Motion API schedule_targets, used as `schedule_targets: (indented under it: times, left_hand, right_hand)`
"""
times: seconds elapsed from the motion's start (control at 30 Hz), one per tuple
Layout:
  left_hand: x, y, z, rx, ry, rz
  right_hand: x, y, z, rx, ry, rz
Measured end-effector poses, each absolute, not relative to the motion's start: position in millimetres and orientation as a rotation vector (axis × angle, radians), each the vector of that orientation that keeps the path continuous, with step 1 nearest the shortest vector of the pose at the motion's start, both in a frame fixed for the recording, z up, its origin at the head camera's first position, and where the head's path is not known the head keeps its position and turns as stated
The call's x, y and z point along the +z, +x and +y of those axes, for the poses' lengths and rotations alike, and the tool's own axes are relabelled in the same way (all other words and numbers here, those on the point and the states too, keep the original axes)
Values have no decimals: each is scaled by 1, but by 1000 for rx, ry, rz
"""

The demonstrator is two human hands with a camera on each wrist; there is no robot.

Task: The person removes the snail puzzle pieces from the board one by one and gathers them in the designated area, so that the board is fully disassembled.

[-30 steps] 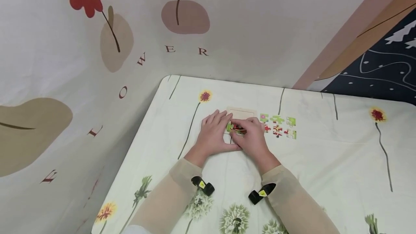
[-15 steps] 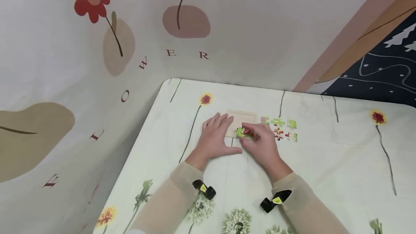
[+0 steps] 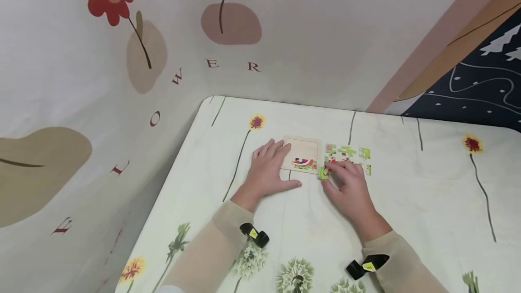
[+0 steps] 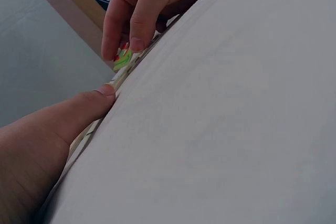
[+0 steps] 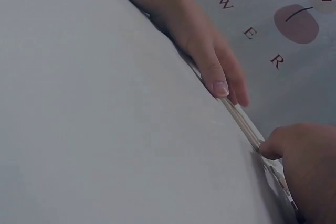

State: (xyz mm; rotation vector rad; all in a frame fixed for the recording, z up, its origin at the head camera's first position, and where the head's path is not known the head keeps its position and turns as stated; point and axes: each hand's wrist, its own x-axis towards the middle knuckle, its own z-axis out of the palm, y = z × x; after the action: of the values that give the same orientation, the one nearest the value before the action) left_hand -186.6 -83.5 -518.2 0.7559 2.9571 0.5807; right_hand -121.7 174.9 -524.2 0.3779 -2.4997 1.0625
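My left hand lies with its fingers spread on the left side of a shallow wooden puzzle tray. Several joined jigsaw pieces, red, white and green, fill part of the tray's lower right. My right hand is just right of the tray and pinches a green and red puzzle piece between thumb and fingers. The left wrist view shows that same puzzle piece at the right hand's fingertips. In the right wrist view the left hand's thumb is extended by the tray edge.
Loose puzzle pieces are laid out in rows right of the tray, some partly hidden by the right hand. A flower-printed cloth covers the table. A printed fabric wall rises behind it.
My right hand has moved rightward from over the tray to beside its right edge, carrying the pinched piece. The joined pieces in the tray are now uncovered. My left hand has stayed put.
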Motion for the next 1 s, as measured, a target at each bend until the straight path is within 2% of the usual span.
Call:
schedule_targets:
  times: [0.73, 1.0]
  left_hand:
    - [-519, -188, -81, 564, 764, 2953]
    - [-519, -188, -82, 564, 768, 2954]
  right_hand:
    - [-519, -114, 185, 1039, 259, -2692]
    - [-521, -116, 185, 1066, 305, -2679]
